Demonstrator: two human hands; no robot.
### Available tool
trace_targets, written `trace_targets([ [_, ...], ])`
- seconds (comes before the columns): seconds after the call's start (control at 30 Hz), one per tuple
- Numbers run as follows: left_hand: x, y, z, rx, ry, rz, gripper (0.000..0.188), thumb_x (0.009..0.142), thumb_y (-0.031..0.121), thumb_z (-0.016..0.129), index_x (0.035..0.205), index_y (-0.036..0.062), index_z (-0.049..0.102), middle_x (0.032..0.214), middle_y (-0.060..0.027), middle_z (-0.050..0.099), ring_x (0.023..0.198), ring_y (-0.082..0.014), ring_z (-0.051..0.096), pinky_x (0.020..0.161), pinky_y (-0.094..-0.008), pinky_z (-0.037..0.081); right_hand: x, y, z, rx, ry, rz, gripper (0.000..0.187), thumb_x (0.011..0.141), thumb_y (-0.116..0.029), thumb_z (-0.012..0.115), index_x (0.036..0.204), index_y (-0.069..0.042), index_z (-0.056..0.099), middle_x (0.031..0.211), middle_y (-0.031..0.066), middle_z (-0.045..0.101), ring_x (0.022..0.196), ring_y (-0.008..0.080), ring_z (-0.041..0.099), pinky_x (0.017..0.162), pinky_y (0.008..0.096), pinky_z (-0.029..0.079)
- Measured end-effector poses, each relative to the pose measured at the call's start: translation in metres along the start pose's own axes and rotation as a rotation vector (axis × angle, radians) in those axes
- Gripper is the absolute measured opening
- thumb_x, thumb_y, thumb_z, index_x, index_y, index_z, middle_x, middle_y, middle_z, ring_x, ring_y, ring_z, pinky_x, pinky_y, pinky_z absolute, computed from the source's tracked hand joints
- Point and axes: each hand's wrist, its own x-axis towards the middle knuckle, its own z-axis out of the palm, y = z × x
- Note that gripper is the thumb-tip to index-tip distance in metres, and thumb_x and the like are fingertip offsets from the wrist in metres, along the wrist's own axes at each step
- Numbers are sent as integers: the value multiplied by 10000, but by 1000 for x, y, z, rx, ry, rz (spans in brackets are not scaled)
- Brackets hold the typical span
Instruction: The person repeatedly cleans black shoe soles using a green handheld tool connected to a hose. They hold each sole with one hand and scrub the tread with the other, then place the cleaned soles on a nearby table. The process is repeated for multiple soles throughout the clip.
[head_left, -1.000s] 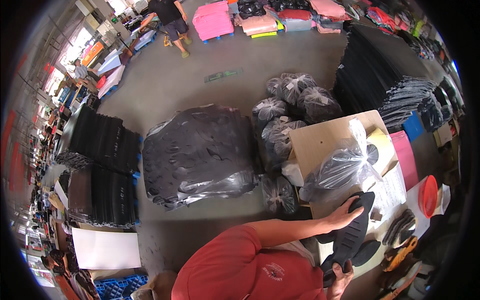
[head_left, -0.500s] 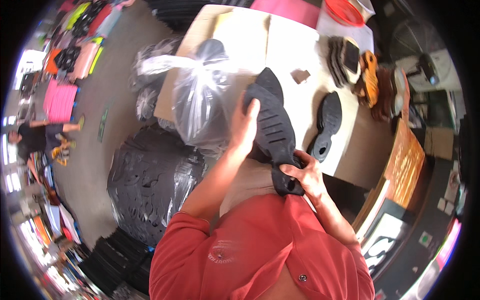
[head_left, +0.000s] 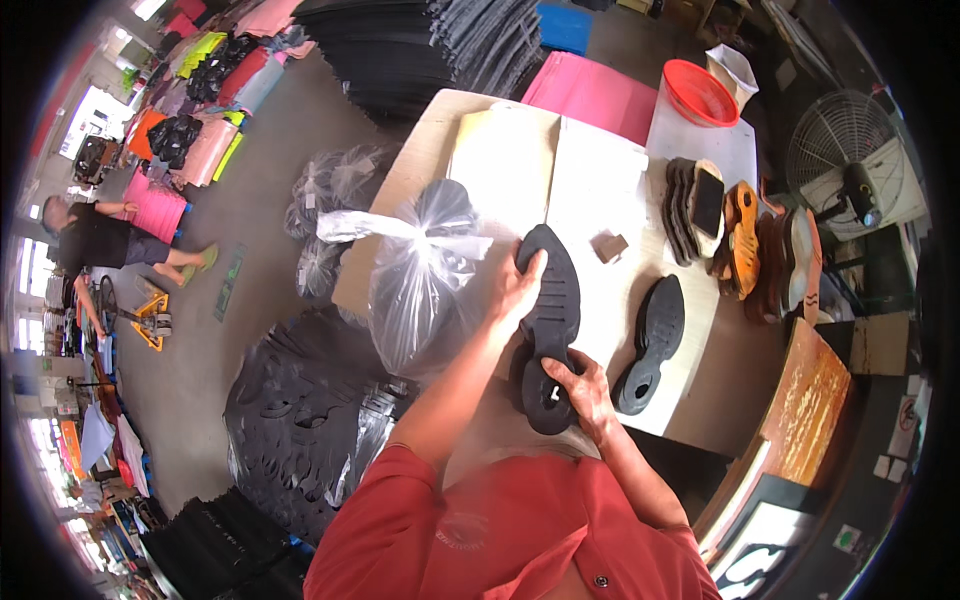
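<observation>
Both of my hands hold black shoe soles [head_left: 556, 305] with slotted tread and a hole at the heel, over the near edge of the table. A second sole's edge shows beside the heel, so they appear stacked. My left hand [head_left: 516, 290] grips the left edge of the forefoot, thumb on top. Lower down, my right hand [head_left: 586, 395] pinches the heel end, its thumb on the upper face and its other fingers largely hidden. Another black sole [head_left: 657, 340] lies on the table to the right. Left of my hands stands a tied clear plastic bag [head_left: 425, 300] with dark contents.
On the table [head_left: 600, 190] are a small brown block [head_left: 608, 246], brown soles with a phone [head_left: 708, 200] on top and an orange sole [head_left: 741, 240]. A red basin [head_left: 697, 93] and a fan [head_left: 845, 150] stand beyond. Black cut sheets [head_left: 300, 420] fill the floor at left; a person [head_left: 110, 235] walks farther off.
The soles, crossed at an angle before, now lie nearly in line and more upright in my hands. My view has tilted up, showing more beyond the table. The person at left has moved.
</observation>
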Motion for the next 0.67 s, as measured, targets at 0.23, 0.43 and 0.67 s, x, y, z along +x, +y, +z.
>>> trace_targets([
  [0.23, 0, 2, -5, 4, -31, 95, 728, 1016, 442, 727, 1533, -31, 531, 1527, -248, 585, 1447, -354, 541, 1197, -443, 430, -15, -16, 0, -121, -52, -60, 999, 878, -609, 800, 1464, 157, 541, 1443, 342, 626, 1383, 406, 599, 1173, 443, 455],
  [0.43, 11, -23, -5, 133, 64, 87, 637, 1012, 429, 726, 1457, -8, 595, 1399, -229, 654, 1323, -355, 616, 1105, -441, 484, -6, -15, 15, -435, 87, -66, 951, 896, -649, 768, 1422, 125, 600, 1388, 354, 649, 1354, 441, 613, 1146, 454, 482],
  [0.67, 10, -27, -1, 172, 100, 146, 618, 1015, 405, 720, 1461, -5, 599, 1414, -256, 644, 1307, -388, 629, 1110, -454, 497, -8, -17, 7, -523, 55, -73, 899, 908, -661, 757, 1442, 50, 624, 1395, 335, 650, 1359, 439, 608, 1155, 464, 473],
])
